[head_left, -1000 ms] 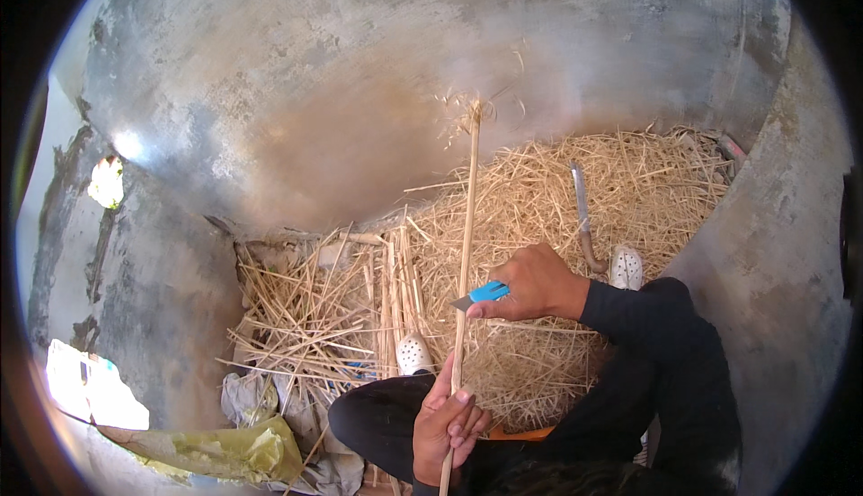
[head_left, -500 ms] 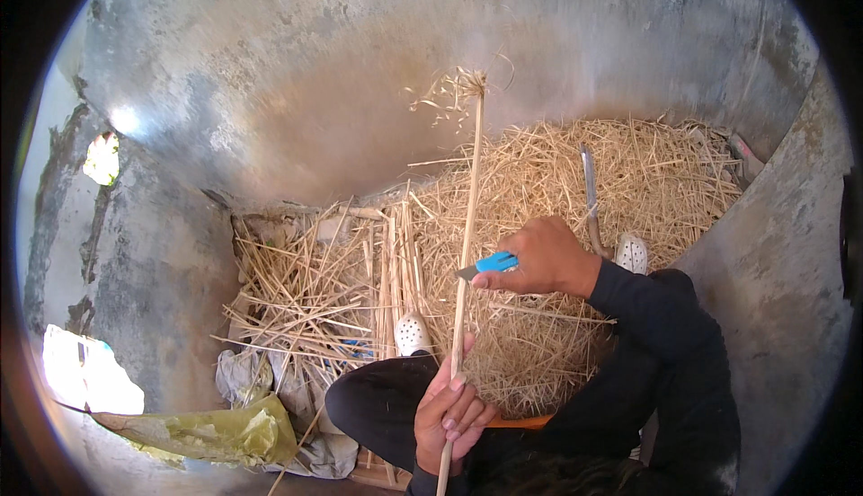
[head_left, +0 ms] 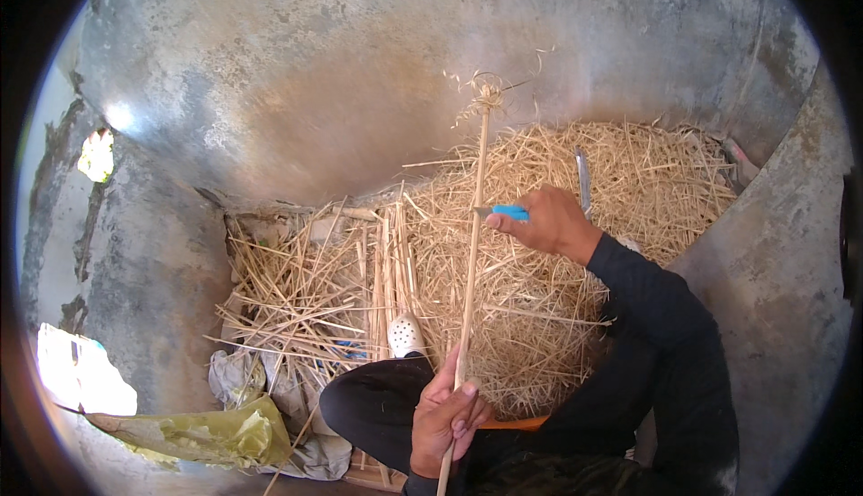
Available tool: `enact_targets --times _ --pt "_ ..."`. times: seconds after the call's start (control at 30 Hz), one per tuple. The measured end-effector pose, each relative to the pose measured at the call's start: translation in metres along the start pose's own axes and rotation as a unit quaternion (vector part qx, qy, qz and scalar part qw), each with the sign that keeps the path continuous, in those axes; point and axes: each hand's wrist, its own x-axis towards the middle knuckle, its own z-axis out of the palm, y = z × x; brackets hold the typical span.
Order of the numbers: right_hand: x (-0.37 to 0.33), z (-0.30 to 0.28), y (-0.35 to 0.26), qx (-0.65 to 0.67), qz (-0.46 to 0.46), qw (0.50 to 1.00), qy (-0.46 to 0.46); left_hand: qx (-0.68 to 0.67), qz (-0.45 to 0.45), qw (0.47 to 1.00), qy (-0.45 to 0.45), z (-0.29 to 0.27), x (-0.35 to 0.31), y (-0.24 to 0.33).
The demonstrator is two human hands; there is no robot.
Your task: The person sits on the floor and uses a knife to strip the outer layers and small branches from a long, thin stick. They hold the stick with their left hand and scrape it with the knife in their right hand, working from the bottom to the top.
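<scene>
Bamboo stick [head_left: 471, 253] upright, tip away.

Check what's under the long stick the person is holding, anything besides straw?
Under the stick: a heap of straw shavings, split cane strips to its left, and a white clog. The left hand grips its lower end. Whatever lies beneath the straw is covered.

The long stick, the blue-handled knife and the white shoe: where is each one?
long stick [head_left: 474, 226], head view, middle of its shaft.
blue-handled knife [head_left: 510, 213], head view, on the blue handle.
white shoe [head_left: 405, 334], head view, on its perforated toe.
</scene>
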Motion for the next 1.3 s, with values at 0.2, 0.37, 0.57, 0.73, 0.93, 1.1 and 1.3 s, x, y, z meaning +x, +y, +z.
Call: enact_targets --times 0.2,0.37,0.57,0.73,0.93,1.1,1.3 --pt "-0.020 0.013 -0.027 -0.033 -0.081 0.996 -0.030 0.177 0.023 0.982 0.066 0.011 -0.009 0.008" --pt "0.022 -0.018 0.032 -0.045 0.069 0.995 0.048 0.216 -0.006 0.974 0.068 0.020 -0.011 0.002" --pt "-0.028 0.009 -0.021 -0.020 -0.139 0.990 -0.007 0.141 0.031 0.988 0.055 0.010 -0.008 0.004" --pt "-0.004 -0.012 0.003 -0.031 0.003 0.999 0.006 0.299 0.030 0.951 0.068 0.013 -0.006 0.003" --pt "-0.040 0.006 -0.034 -0.053 -0.119 0.988 -0.080 0.451 0.050 0.887 0.090 0.016 -0.005 0.008" --pt "-0.020 0.003 -0.011 -0.060 -0.092 0.994 -0.009 0.522 0.111 0.843 0.071 0.012 -0.001 0.005" --pt "0.010 -0.007 0.019 -0.044 -0.004 0.999 0.019 0.590 0.120 0.797 0.050 0.003 -0.005 0.001"
